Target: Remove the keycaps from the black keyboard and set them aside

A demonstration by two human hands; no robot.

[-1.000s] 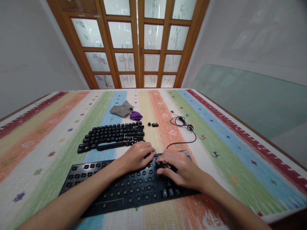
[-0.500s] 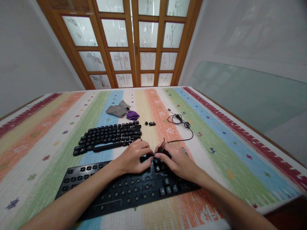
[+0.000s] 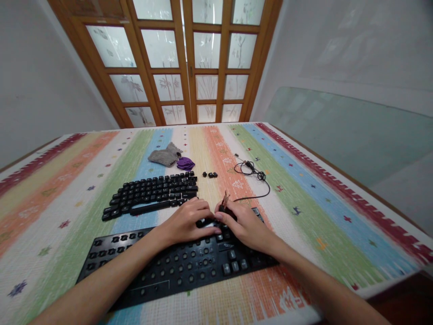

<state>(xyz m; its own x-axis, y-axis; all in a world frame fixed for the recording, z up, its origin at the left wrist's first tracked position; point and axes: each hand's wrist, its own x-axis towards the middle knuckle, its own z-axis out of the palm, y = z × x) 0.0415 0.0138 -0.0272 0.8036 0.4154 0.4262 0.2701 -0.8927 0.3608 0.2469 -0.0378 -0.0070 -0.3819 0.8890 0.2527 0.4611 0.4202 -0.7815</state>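
A black keyboard (image 3: 176,266) lies at a slant on the striped cloth, with most of its left and middle part bare of keycaps. Caps still sit on the arrow keys and others at its right. My left hand (image 3: 192,219) is closed around its upper part, thumb stretched over the keys. My right hand (image 3: 245,223) rests over the right end, fingers wrapped around a small black-handled tool (image 3: 223,205) with thin brownish metal prongs pointing up. The tool's lower end and the keys beneath my fingers are hidden.
Removed keycaps (image 3: 152,192) stand in rows behind the keyboard, with a few loose keycaps (image 3: 210,174) farther right. A black cable (image 3: 252,169) lies coiled at the right. A grey cloth (image 3: 164,156) and a purple cloth (image 3: 186,163) lie behind the rows.
My left thumb has stretched to the right, toward my right hand. The tool in my right hand has shifted slightly, its prongs now higher. The view has moved a little.
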